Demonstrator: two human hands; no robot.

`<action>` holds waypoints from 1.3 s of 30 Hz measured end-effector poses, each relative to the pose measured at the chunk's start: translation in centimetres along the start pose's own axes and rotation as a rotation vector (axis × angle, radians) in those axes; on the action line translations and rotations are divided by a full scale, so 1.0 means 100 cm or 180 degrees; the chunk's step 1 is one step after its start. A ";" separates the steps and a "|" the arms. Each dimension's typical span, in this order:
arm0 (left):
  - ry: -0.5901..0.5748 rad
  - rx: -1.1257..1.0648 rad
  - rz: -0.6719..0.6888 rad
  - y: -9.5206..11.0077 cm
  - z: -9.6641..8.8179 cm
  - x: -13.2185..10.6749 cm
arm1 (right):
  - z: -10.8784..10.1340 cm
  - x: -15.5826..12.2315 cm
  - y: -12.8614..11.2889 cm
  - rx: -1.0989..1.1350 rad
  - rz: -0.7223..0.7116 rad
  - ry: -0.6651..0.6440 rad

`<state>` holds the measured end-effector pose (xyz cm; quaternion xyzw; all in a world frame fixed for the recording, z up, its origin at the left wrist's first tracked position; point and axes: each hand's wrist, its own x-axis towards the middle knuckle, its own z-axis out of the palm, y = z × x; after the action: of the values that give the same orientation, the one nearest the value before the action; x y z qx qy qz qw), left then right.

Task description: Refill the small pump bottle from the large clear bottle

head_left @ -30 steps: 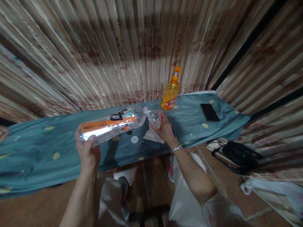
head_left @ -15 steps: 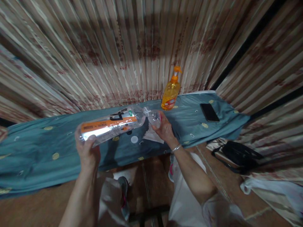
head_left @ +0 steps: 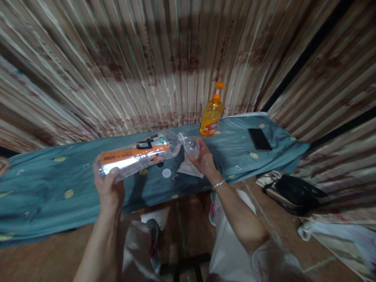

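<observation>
Crosswise: large bottle (head_left: 136,155) (neck toward right hand (head_left: 205,158)).

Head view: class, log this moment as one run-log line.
left hand: holds labelled bottle, tilted | right hand: holds clear plastic piece at labelled bottle's narrow end | teal cloth: pump bottle, phone, white disc

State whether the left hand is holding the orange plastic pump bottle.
No, the left hand grips a clear plastic bottle with an orange label, and the pump bottle stands apart on teal cloth.
</observation>
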<state>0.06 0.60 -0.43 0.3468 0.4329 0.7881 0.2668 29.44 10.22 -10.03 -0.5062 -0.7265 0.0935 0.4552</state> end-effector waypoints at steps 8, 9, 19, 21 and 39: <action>-0.0077 0.0104 0.0048 -0.001 -0.004 0.001 | 0.001 -0.001 0.001 0.0010 0.0076 -0.0026; -0.0108 0.0142 0.0056 -0.002 -0.004 0.001 | 0.001 -0.001 0.001 0.0011 0.0077 -0.0031; -0.0156 0.0249 0.0067 -0.002 -0.005 0.001 | -0.001 0.000 0.000 0.0016 0.0116 -0.0041; -0.0125 0.0254 0.0053 -0.002 -0.004 0.001 | -0.001 0.000 0.000 0.0036 0.0115 -0.0047; -0.0150 0.0297 0.0103 -0.004 -0.004 0.001 | -0.001 -0.001 0.000 0.0023 0.0116 -0.0004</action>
<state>-0.29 0.66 -0.86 0.3843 0.4571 0.7629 0.2477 29.53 10.13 -9.97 -0.5177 -0.7171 0.1047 0.4548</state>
